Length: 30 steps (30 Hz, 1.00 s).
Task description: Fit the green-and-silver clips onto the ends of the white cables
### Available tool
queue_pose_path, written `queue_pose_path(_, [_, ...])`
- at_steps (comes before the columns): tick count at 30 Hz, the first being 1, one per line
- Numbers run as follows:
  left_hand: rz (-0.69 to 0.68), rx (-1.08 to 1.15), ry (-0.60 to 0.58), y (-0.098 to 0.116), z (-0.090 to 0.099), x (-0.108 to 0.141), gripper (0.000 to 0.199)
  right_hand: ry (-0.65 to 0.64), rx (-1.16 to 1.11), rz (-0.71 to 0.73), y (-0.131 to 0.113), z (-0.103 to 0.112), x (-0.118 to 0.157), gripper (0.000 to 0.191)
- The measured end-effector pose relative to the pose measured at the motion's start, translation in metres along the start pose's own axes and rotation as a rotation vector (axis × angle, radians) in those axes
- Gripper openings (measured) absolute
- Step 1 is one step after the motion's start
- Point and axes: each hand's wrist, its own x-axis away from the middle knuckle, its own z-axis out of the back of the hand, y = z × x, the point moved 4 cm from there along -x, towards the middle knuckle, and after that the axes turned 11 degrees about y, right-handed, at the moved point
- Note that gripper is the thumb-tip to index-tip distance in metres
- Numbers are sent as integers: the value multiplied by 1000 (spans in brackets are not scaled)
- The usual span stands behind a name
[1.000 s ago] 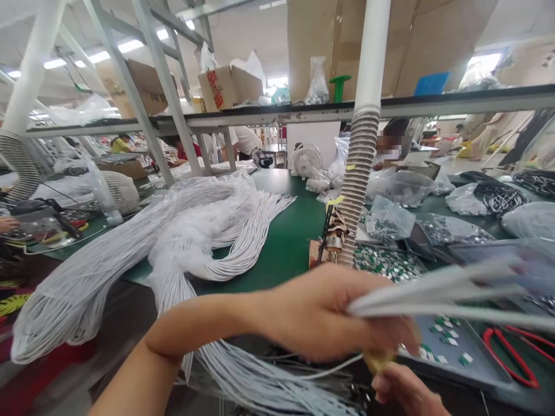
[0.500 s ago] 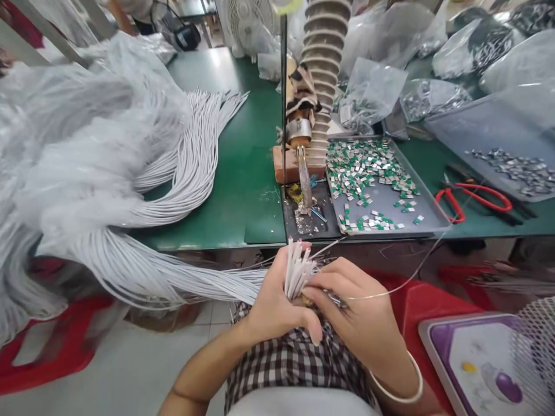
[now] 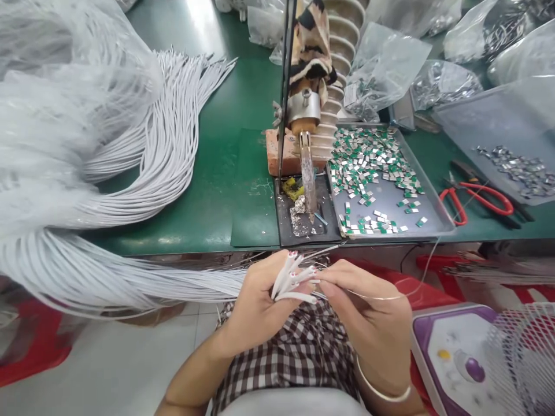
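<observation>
My left hand [image 3: 264,306] is closed around a bundle of white cables [image 3: 291,278], their cut ends fanning out above the thumb with small reddish cores showing. Beside those ends, my right hand [image 3: 368,306] has its thumb and forefinger pinched together, touching a cable tip. A thin silvery solder wire [image 3: 384,298] passes through the right hand and trails off toward the bench edge. Just beyond both hands, a soldering iron [image 3: 307,179] points down over a dark, solder-flecked pad [image 3: 286,231]. The exact fingertip contact is partly hidden.
A metal tray [image 3: 433,214] of small green-and-silver boards lies right of the iron, with red-handled pliers [image 3: 496,196] beyond it. White cables in plastic [image 3: 143,196] cover the left bench. A ribbed hose [image 3: 342,63] rises behind a brick [image 3: 275,153]. A fan [image 3: 524,352] stands low right.
The cable ends have tilted from upright to leaning right and spread apart in my left hand. My right fingertips have moved from the bundle's base up to the tips. The view has shifted closer to the bench.
</observation>
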Motion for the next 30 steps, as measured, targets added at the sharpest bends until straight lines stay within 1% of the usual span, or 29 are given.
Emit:
queue_pose_path(2, [6, 10, 14, -3, -1, -1, 26, -47, -54, -58, 3, -1, -2, 24])
queue_pose_path(5, [-42, 20, 51, -5, -1, -5, 21, -69, -91, -146, 6, -1, -6, 18])
queue_pose_path(6, [-59, 18, 59, -6, -1, -6, 20, -76, -62, -164, 6, -1, -7, 17])
queue_pose_path(8, [-87, 20, 59, -8, -1, -7, 18, -131, 11, -180, 7, -1, -11, 20])
queue_pose_path(9, [-96, 29, 60, -9, -1, -7, 16, -160, 41, -177, 8, 0, -14, 22])
queue_pose_path(10, [-99, 48, 70, -11, 1, -7, 14, -159, 79, -163, 10, 3, -18, 23])
queue_pose_path(11, [-85, 71, 90, -13, 3, -7, 12, -122, 141, -130, 13, 7, -25, 23])
queue_pose_path(12, [-57, 97, 120, -16, 6, -7, 11, -55, 237, -85, 17, 13, -32, 23])
queue_pose_path(14, [22, 149, 173, -21, 12, -7, 11, 153, 562, 42, 28, 26, -51, 20])
queue_pose_path(16, [84, 182, 184, -24, 14, -7, 11, 212, 860, 84, 45, 32, -71, 20])
queue_pose_path(17, [99, 191, 180, -24, 14, -8, 11, 196, 933, 73, 54, 33, -80, 17])
queue_pose_path(18, [109, 195, 173, -23, 13, -8, 10, 165, 958, 68, 63, 32, -88, 14])
queue_pose_path(20, [132, 202, 162, -21, 10, -10, 11, 123, 943, 71, 73, 30, -100, 12])
queue_pose_path(22, [172, 207, 163, -21, 8, -13, 13, 106, 891, 93, 72, 28, -103, 15])
queue_pose_path(24, [211, 203, 164, -20, 7, -17, 18, 95, 826, 124, 63, 25, -97, 16])
queue_pose_path(26, [223, 190, 168, -18, 6, -21, 22, 109, 710, 140, 48, 22, -84, 15])
queue_pose_path(28, [223, 183, 169, -16, 6, -25, 24, 295, 417, 43, 35, 24, -67, 12])
queue_pose_path(29, [228, 184, 170, -15, 5, -27, 23, 356, 300, 4, 30, 23, -58, 12])
queue_pose_path(30, [237, 185, 166, -14, 4, -28, 21, 355, 204, -40, 27, 18, -50, 12])
